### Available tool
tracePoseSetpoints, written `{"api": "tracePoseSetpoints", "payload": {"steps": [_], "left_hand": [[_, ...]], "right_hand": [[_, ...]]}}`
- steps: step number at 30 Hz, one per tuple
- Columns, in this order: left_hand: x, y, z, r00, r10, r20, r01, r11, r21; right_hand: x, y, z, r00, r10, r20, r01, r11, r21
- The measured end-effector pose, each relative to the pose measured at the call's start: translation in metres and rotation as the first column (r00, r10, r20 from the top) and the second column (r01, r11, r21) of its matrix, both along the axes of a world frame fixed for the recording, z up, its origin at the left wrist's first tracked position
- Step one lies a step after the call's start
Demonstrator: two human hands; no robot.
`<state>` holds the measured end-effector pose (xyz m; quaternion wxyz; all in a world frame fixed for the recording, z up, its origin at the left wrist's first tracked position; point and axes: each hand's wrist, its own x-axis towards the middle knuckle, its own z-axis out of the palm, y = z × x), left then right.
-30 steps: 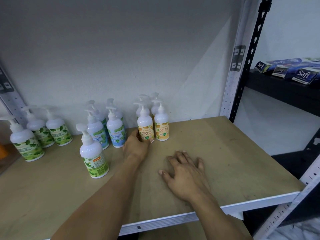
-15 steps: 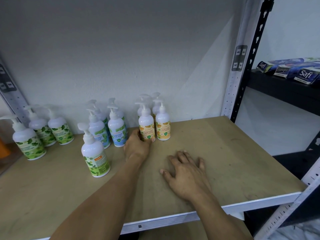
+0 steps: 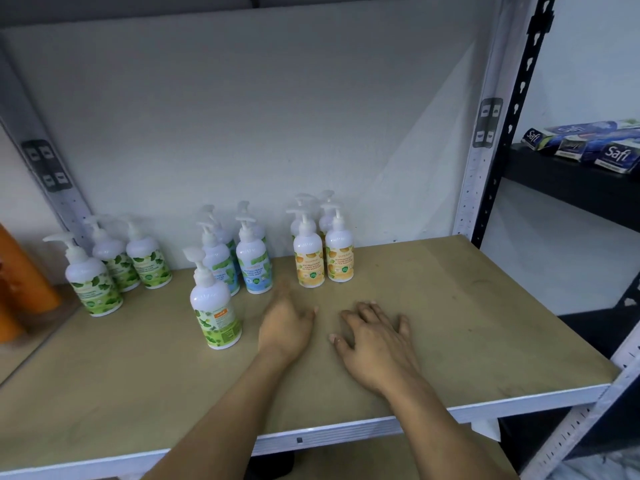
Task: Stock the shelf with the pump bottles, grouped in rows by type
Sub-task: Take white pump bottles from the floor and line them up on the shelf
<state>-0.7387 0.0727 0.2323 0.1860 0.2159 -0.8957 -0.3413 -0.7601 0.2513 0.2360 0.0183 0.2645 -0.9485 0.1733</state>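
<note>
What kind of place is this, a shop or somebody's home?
Probably a shop or stockroom, though I can't be sure. A metal rack shelf holds pump bottles grouped by label colour, and boxes marked Safi lie on the dark shelf beside it.

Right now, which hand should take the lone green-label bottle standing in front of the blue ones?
Left. The left hand is empty, right beside the lone green-label bottle. The right hand lies flat on the shelf farther right and would likely have to reach across the left arm.
</note>
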Motion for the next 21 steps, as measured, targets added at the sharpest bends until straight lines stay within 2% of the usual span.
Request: {"api": "tracePoseSetpoints", "payload": {"steps": [3, 6, 11, 16, 21], "left_hand": [[0.047, 0.003, -0.006, 0.995, -0.078, 0.059, 0.086, 0.985, -0.149], [0.087, -0.005, -0.008, 0.983, -0.173, 0.067, 0.183, 0.962, -0.201], [0.153, -0.043, -0.007, 0.963, -0.219, 0.154, 0.261, 0.898, -0.354], [0.195, -0.100, 0.000, 0.987, -0.094, 0.128, 0.132, 0.932, -0.337], [0.203, -0.139, 0.001, 0.975, 0.075, 0.208, -0.007, 0.950, -0.312]], "right_hand": [[0.003, -0.009, 0.001, 1.000, 0.007, 0.006, -0.007, 1.000, -0.014], [0.009, -0.017, 0.002, 1.000, 0.008, 0.003, -0.008, 1.000, -0.009], [0.028, -0.037, 0.003, 0.996, 0.089, 0.018, -0.089, 0.996, -0.012], [0.048, -0.063, 0.003, 0.985, 0.172, 0.012, -0.171, 0.985, -0.031], [0.061, -0.095, 0.006, 0.976, 0.216, -0.008, -0.216, 0.972, -0.093]]}}
